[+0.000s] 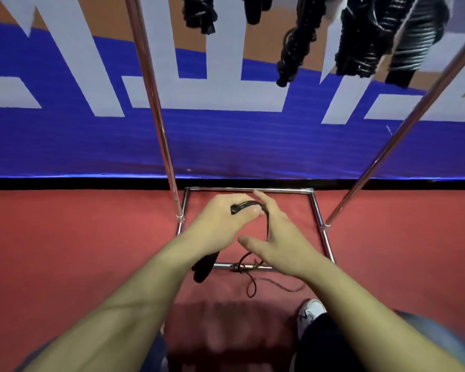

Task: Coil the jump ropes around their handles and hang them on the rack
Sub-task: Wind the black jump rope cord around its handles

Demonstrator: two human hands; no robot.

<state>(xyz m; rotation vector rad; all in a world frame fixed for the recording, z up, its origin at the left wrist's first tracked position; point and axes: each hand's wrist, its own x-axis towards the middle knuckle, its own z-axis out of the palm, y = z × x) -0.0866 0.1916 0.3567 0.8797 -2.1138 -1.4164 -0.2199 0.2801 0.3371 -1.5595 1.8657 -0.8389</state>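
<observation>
Hands first: I count two, both bare, low over the rack's base. My left hand has its grip curled tight around a black handle, whose lower end sticks out beneath the wrist while the cord's top end bends out over the thumb. My right hand is spread, fingers loose, with the one black cord running down just beside its palm; I cannot tell if it touches. The cord trails to the red floor, looping across the front bar of the chrome rack. Two slanted uprights rise from that base. Above hang about five coiled ropes, blurred. Big white letters on the blue banner are cropped, unreadable. One white shoe shows below.
</observation>
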